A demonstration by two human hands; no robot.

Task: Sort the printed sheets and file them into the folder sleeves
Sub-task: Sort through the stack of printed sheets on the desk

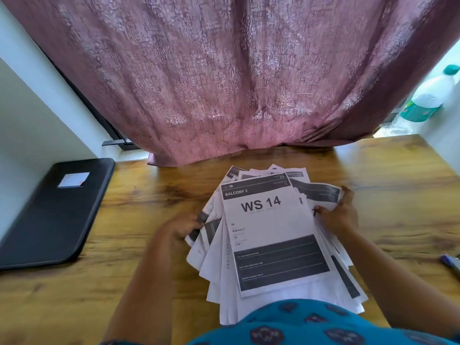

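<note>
A loose, fanned stack of printed sheets (271,235) lies on the wooden table in front of me; the top sheet reads "BALCONY 2" and "WS 14". My left hand (183,226) grips the stack's left edge, fingers curled under the sheets. At the stack's upper right edge my right hand (339,212) holds several sheets, thumb on top. A black closed folder (57,212) with a small white label lies flat at the table's left end, apart from both hands.
A mauve curtain (231,78) hangs down onto the table's far edge. A white bottle with a teal cap (430,95) stands on the sill at the far right. A blue pen (450,263) lies at the table's right edge. White wall runs along the left.
</note>
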